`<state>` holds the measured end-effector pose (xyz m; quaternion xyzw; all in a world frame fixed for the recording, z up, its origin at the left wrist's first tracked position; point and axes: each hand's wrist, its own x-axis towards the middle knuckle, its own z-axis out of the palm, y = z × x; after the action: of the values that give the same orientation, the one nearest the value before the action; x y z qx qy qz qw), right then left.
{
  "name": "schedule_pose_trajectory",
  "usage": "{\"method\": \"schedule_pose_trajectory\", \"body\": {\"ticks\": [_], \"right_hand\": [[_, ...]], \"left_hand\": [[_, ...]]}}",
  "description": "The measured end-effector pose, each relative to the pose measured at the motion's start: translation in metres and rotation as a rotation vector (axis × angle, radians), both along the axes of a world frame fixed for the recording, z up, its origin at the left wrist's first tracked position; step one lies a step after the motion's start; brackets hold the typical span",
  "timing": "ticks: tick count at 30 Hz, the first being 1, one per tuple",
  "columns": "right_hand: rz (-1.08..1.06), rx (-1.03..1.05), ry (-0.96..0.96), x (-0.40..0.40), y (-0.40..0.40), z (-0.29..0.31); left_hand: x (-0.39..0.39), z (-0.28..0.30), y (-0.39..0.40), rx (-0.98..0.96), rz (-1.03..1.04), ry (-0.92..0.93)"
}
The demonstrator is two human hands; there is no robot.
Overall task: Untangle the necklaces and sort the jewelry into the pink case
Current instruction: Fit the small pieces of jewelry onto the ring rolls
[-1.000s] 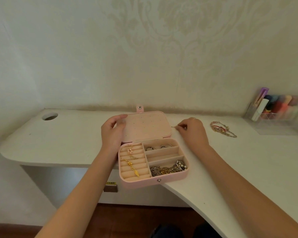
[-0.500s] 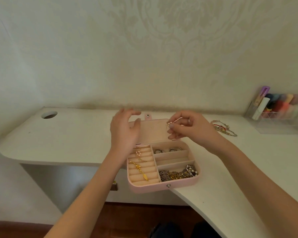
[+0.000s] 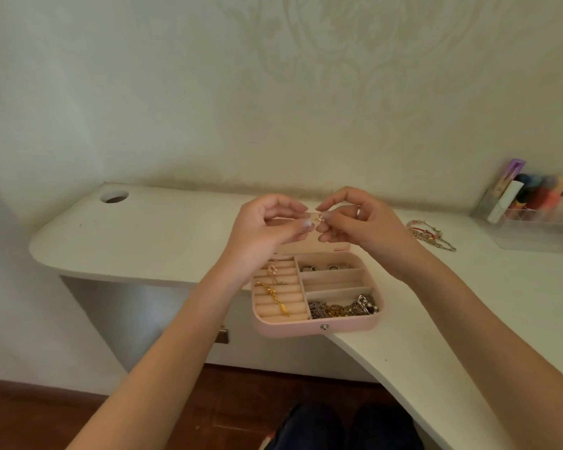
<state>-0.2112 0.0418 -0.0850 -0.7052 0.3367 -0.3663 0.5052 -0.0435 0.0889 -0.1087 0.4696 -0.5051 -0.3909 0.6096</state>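
Note:
The pink case (image 3: 319, 328) lies open at the desk's front edge. Its left ring rolls hold gold pieces (image 3: 275, 293). Rings (image 3: 325, 267) sit in the top right compartment, and a pile of tangled chains (image 3: 342, 308) fills the bottom right one. Above the case, my left hand (image 3: 267, 228) and my right hand (image 3: 358, 228) meet fingertip to fingertip, both pinching a small gold piece of jewelry (image 3: 317, 217). It is too small to tell what kind. The hands hide most of the case's lid.
More tangled chains with a red cord (image 3: 431, 233) lie on the white desk (image 3: 176, 241) to the right of my hands. A clear organiser (image 3: 540, 206) with colourful items stands at the far right. A round cable hole (image 3: 113, 197) is at the desk's left.
My right hand lifted the small gold piece from the desk beside the lid. My left hand left the lid and rose to meet it, and both now pinch the piece above the case.

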Motion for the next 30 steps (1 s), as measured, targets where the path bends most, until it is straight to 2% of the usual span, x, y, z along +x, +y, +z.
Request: {"method": "schedule_pose_trajectory", "body": {"ticks": [7,13,15,18,20,24,30], "right_hand": [[0.003,-0.121,0.048,0.007,0.014,-0.002],[-0.199,-0.186,0.068,0.017,0.020,-0.008],[-0.245,-0.108,0.068,0.019,0.023,-0.011],[-0.220,0.159,-0.069,0.022,0.031,-0.012],[-0.200,0.234,-0.075,0.022,0.036,-0.013],[-0.178,0.255,-0.017,0.025,0.041,-0.017],[-0.181,0.184,0.074,0.029,0.040,-0.028]], "left_hand": [[0.008,0.003,0.011,0.006,0.042,0.082],[0.011,0.004,0.013,-0.005,0.038,-0.044],[0.012,0.003,0.012,-0.032,0.045,-0.129],[0.015,-0.002,0.010,-0.080,0.057,-0.303],[0.018,-0.005,0.011,-0.110,0.050,-0.412],[0.027,-0.010,0.012,-0.104,0.004,-0.562],[0.039,-0.016,0.007,-0.020,-0.034,-0.634]]}}
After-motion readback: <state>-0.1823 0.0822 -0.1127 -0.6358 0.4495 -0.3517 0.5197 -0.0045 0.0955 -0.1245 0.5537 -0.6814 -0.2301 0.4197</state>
